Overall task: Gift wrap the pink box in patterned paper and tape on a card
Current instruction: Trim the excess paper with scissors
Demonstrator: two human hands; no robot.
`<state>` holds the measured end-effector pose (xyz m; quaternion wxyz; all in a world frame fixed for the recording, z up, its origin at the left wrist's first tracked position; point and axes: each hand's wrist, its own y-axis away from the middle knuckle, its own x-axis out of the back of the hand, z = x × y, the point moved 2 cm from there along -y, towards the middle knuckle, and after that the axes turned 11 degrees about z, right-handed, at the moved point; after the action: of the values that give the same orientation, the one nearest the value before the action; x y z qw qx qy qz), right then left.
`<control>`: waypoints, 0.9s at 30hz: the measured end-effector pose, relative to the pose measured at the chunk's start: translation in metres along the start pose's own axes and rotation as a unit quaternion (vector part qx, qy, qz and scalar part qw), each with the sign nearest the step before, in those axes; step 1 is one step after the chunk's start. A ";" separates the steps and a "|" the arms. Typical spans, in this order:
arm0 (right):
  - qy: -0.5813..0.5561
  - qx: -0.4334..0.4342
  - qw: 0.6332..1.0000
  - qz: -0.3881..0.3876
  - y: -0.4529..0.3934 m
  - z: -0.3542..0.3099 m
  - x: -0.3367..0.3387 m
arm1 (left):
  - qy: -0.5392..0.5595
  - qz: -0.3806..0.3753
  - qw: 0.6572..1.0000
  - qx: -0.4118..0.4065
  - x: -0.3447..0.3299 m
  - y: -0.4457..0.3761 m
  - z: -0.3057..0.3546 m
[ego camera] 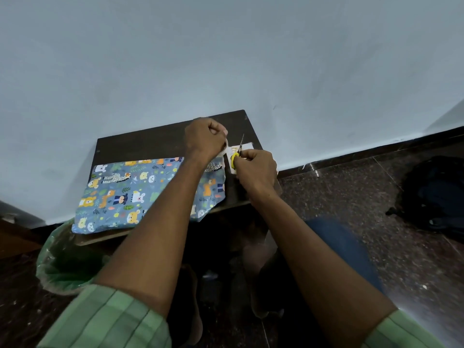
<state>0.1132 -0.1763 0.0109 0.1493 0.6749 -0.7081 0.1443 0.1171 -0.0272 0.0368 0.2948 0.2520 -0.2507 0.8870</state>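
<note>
Cutting tape above the wrapped box on the small dark table [140, 144].
Head view: the left hand [204, 140], fingers curled, pinches a tape roll [226, 144]; the right hand [256, 169] grips yellow-handled scissors [237, 153], blades raised, just right of it. The box in animal-print paper [130, 189] lies below the left hand; a white card [244, 146] sits under the scissors.

A single wide-angle head view looks forward and steeply down from above the person's own forearms, close over the small dark bench [140, 144] that stands against a pale wall [226, 59], with floor [364, 209] on both sides
</note>
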 end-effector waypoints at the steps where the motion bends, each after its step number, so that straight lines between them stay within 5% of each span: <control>1: 0.006 -0.003 1.000 0.003 -0.006 -0.004 -0.005 | -0.015 -0.012 1.000 -0.007 -0.006 -0.012 -0.003; 15: -0.003 -0.058 0.998 -0.003 -0.035 -0.014 -0.040 | -0.066 -0.113 0.984 -0.121 -0.060 -0.100 -0.020; 27: -0.006 -0.041 0.999 -0.001 -0.036 -0.013 -0.037 | -0.031 -0.007 0.995 -0.094 -0.031 -0.087 -0.031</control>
<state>0.1510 -0.1391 0.0081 0.1728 0.6697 -0.7136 0.1112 0.1857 0.0402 0.0212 0.3153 0.2522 -0.3404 0.8492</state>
